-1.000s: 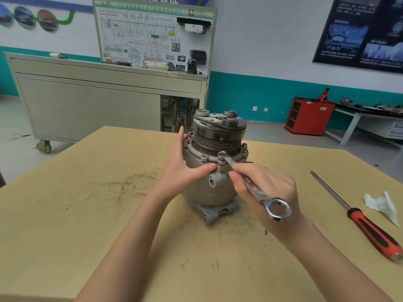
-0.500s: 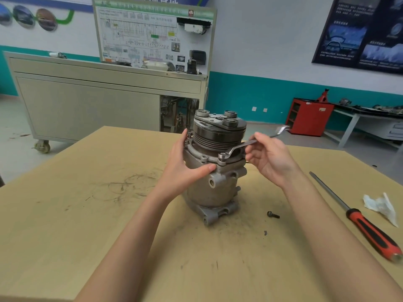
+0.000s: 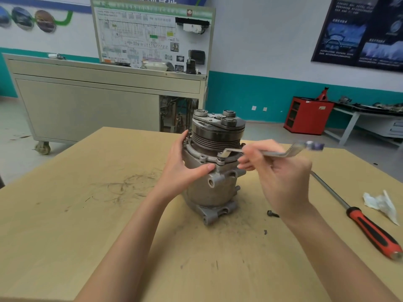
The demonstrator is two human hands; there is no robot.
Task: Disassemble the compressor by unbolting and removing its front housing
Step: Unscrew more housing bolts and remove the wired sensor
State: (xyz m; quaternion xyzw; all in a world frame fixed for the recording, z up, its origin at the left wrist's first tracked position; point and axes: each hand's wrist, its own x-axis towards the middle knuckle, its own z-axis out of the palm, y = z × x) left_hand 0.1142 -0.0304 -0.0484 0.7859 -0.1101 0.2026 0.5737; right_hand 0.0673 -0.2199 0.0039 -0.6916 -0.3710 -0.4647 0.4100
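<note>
The far end of the wrench (image 3: 292, 151) is smeared by blur, so the shape of its head cannot be told. The right hand (image 3: 281, 182) covers part of the shank and hides the right side of the flange on the compressor (image 3: 209, 192). Whatever the ring end sits over is covered by the ring itself. The left hand (image 3: 181, 171) masks the compressor's left side, its fingers out of sight behind. A small loose bolt (image 3: 272, 213) is partly hidden by the right wrist. The poster (image 3: 359, 33) is cut off by the top and right edges, its print unreadable. The surface (image 3: 65, 236) runs off the bottom edge.
</note>
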